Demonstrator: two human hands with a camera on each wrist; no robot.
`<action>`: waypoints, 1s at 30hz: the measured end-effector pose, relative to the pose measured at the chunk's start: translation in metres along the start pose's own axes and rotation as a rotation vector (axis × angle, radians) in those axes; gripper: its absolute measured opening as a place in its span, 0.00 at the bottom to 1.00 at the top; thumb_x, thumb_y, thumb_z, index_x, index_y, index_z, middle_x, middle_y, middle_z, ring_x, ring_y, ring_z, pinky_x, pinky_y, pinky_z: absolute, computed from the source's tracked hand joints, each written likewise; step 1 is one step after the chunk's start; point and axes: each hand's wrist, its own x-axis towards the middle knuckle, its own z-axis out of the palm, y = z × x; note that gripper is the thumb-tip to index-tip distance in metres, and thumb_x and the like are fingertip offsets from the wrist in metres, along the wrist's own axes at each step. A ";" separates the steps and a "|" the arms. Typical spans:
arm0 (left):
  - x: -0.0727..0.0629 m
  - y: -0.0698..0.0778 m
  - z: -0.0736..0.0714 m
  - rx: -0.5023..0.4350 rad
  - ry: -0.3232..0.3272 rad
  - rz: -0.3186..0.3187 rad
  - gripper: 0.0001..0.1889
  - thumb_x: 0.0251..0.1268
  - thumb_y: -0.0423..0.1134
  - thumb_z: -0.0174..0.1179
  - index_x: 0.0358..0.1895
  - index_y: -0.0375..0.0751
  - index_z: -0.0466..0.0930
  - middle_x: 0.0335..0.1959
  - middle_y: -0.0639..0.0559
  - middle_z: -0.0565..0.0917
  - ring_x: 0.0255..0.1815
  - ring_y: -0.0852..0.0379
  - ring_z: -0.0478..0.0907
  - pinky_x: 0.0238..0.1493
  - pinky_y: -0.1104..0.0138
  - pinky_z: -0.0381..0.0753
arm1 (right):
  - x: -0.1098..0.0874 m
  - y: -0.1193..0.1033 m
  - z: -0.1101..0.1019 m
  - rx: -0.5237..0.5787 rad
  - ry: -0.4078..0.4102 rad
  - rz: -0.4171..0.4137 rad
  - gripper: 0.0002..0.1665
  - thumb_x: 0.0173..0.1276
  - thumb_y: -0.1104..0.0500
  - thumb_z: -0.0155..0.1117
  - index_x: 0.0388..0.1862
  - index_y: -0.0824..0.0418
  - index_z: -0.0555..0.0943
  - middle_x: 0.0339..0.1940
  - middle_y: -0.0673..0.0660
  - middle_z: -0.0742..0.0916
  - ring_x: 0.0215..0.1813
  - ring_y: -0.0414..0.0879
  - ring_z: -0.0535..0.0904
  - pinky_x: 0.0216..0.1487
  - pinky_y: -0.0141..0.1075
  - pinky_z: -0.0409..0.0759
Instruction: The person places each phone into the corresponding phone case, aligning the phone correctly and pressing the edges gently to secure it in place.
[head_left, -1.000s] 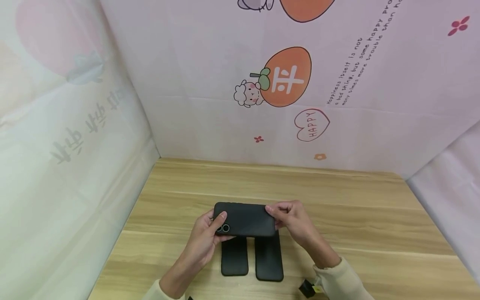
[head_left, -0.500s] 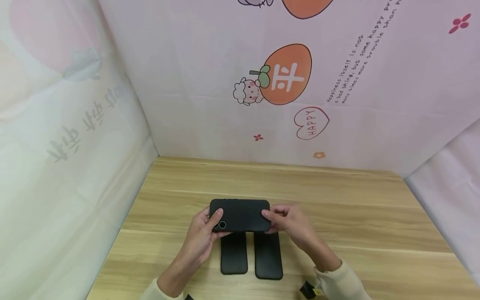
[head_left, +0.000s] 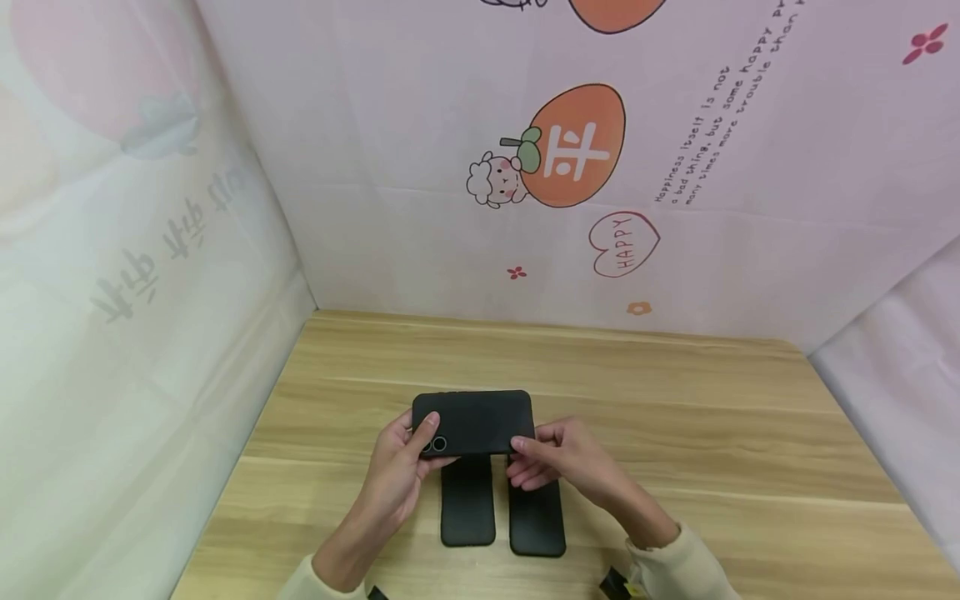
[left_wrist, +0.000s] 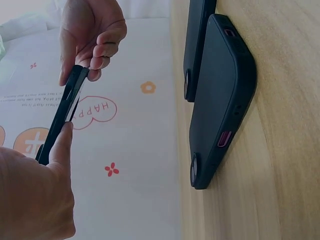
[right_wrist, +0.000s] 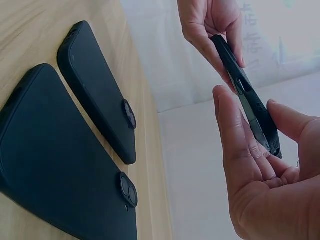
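Observation:
A phone in a black case is held up sideways over the table, its camera side toward the head view. At its left end my left hand grips it, thumb on the back beside the camera rings. My right hand pinches the lower right corner, thumb on the back and fingers behind. The right wrist view catches the held phone edge-on, with the thumb on one face and fingers by the other. Below lie two more black phone-shaped pieces, one on the left and one on the right, both with camera rings.
The wood-grain table runs back to a printed white cloth wall. Another cloth wall stands along the left side. A small black object is at the right cuff.
Both hands and the held phone have shifted a little left and away from me. My right hand has slid down to the phone's lower right corner, its fingers now spread below the edge.

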 end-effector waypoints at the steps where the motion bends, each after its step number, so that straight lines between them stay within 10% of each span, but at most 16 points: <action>1: 0.000 0.000 0.000 0.002 -0.002 0.000 0.22 0.87 0.34 0.48 0.73 0.24 0.64 0.68 0.28 0.77 0.63 0.45 0.83 0.58 0.52 0.86 | 0.000 0.000 0.000 -0.001 -0.003 -0.001 0.21 0.79 0.53 0.68 0.44 0.74 0.85 0.37 0.67 0.92 0.38 0.53 0.92 0.44 0.49 0.92; 30: -0.001 0.003 0.000 0.000 -0.033 -0.006 0.22 0.88 0.34 0.45 0.75 0.25 0.63 0.71 0.27 0.74 0.67 0.42 0.80 0.59 0.51 0.85 | -0.005 -0.001 0.004 0.074 0.078 -0.093 0.16 0.77 0.62 0.68 0.44 0.78 0.83 0.44 0.73 0.91 0.45 0.55 0.92 0.48 0.44 0.90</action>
